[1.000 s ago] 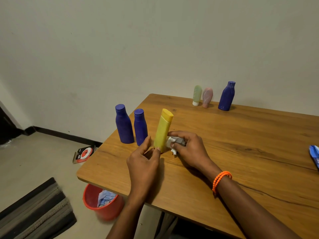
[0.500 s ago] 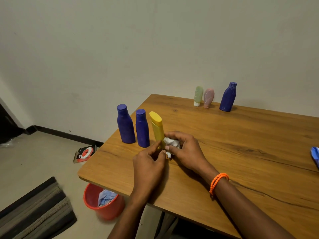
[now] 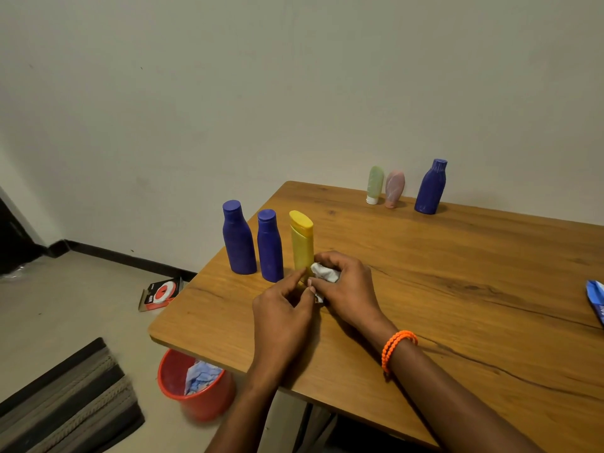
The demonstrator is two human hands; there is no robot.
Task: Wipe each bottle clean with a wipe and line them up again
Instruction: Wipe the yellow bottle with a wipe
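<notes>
- Two hands meet at the foot of a yellow bottle (image 3: 302, 243) near the table's (image 3: 457, 289) left front corner.
- Closest, the left hand (image 3: 282, 317) has its fingers half curled, thumb and forefinger pinching the bottle low down; the other fingers hang loose beneath.
- Beside it, the right hand (image 3: 348, 287), an orange bracelet (image 3: 397, 346) on its wrist, has its fingers bunched round a crumpled white wipe (image 3: 323, 274), holding it against the bottle's lower right side.
- That bottle stands upright, leaning a touch left, cap on.
- Just to its left stand two blue bottles (image 3: 269, 248), side by side and close together, along the table's left edge.
- Farther back, by the wall, a green tube (image 3: 375, 184) and a pink tube (image 3: 394, 189) stand touching, with another blue bottle (image 3: 431, 188) a little to their right.
- At the right edge lies a blue packet (image 3: 596, 299), partly cut off.
- Down on the floor, a red bucket (image 3: 196, 385) holds crumpled wipes.
</notes>
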